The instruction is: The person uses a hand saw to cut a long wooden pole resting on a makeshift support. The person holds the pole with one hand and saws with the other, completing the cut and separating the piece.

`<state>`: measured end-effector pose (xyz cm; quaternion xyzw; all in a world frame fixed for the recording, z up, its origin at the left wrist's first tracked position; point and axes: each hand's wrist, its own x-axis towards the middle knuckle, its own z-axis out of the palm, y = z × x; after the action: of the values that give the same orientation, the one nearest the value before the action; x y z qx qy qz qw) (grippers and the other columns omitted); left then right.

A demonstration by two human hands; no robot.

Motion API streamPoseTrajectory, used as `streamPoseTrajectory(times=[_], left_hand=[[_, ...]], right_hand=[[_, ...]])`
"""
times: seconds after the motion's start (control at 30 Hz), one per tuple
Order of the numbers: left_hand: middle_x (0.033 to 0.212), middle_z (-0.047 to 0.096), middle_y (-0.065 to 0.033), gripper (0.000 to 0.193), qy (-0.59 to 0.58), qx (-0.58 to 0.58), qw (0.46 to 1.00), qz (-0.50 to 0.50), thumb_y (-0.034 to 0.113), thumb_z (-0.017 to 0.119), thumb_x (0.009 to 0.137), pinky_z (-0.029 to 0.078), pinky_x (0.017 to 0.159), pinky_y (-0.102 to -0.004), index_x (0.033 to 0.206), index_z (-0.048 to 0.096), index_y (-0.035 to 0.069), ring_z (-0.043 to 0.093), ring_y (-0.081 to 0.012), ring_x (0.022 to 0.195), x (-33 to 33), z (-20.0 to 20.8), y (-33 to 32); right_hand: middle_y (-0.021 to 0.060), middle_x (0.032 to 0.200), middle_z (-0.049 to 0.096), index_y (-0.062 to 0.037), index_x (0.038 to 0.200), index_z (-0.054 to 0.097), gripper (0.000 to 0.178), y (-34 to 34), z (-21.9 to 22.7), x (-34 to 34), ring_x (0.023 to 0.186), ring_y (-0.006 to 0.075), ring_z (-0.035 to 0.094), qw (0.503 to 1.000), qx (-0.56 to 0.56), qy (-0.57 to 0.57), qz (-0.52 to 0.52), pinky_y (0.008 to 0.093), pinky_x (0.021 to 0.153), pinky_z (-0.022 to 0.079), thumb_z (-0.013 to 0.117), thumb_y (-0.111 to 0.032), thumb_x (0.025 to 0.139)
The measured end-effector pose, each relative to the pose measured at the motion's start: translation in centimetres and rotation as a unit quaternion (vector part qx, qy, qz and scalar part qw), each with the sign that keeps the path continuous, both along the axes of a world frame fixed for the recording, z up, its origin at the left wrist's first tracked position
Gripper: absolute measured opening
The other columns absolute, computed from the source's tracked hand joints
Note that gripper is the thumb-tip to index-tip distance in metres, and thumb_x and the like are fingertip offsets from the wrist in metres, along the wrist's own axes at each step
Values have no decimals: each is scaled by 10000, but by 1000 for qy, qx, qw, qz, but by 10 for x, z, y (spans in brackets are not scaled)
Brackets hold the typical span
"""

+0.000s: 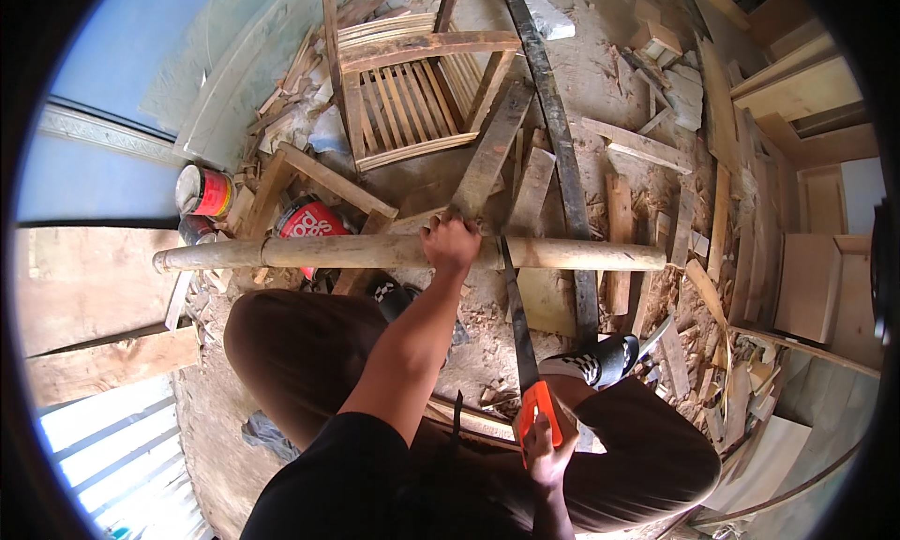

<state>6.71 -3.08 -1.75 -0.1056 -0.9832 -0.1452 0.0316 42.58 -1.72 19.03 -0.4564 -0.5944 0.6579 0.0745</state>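
A long bamboo pole (347,252) lies crosswise in front of me, over pieces of timber. My left hand (452,244) is closed round the top of it near its middle. My right hand (546,454) grips the orange handle of a handsaw (522,338), low and close to my body. The saw's dark blade points away from me, and its far end meets the pole a little to the right of my left hand. Whether the teeth have cut into the bamboo cannot be made out.
A slatted wooden chair frame (408,95) lies beyond the pole. A long dark beam (553,118) runs away from me, beside a wooden plank (494,151). Red cans (314,219) stand at the left. Wood scraps (675,352) litter the ground, and wooden cabinets (811,277) line the right.
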Motion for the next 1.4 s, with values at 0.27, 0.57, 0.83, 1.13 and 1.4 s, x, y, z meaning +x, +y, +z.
streamPoseTrajectory(times=[0.27, 0.57, 0.83, 1.13, 1.4], left_hand=[[928, 744, -89, 212, -4, 18, 999, -36, 250, 670, 831, 495, 859, -518, 797, 767, 65, 699, -311, 932, 6, 3, 3], [963, 759, -90, 232, -6, -16, 1000, -20, 265, 648, 858, 486, 916, -518, 862, 788, 81, 703, -309, 984, 1, 8, 2], [948, 746, -68, 228, 22, 7, 999, -25, 267, 645, 860, 487, 903, -504, 838, 787, 90, 692, -296, 966, 7, -4, -1], [940, 743, -72, 227, 14, 6, 999, -31, 259, 633, 864, 481, 883, -516, 829, 783, 92, 689, -300, 951, 7, -1, 2], [945, 753, -74, 264, -16, -15, 1000, 9, 271, 606, 878, 476, 921, -538, 855, 789, 83, 692, -313, 981, 12, 1, 1]], right_hand=[[-13, 558, 459, -46, 734, 550, 421, 37, -62, -26, 457, 71, 419, 959, -37, -24, -279, 273, 410, 309, 615, -309, 1056], [96, 952, 715, 104, 1346, 603, 552, -7, -19, -45, 877, 176, 687, 989, 134, 45, 44, 318, 800, 563, 601, -352, 1034], [118, 940, 741, 85, 1338, 638, 373, 3, -14, -53, 859, 145, 697, 970, 223, 13, 91, 318, 782, 572, 654, -35, 985], [173, 1234, 742, 91, 1322, 656, 328, 15, -79, -117, 1132, 190, 688, 988, 142, 63, 17, 324, 1004, 538, 638, -38, 1021], [132, 1104, 752, 104, 1297, 651, 336, 19, -47, -122, 1034, 153, 675, 980, 185, 18, 70, 322, 910, 550, 635, -92, 1025]])
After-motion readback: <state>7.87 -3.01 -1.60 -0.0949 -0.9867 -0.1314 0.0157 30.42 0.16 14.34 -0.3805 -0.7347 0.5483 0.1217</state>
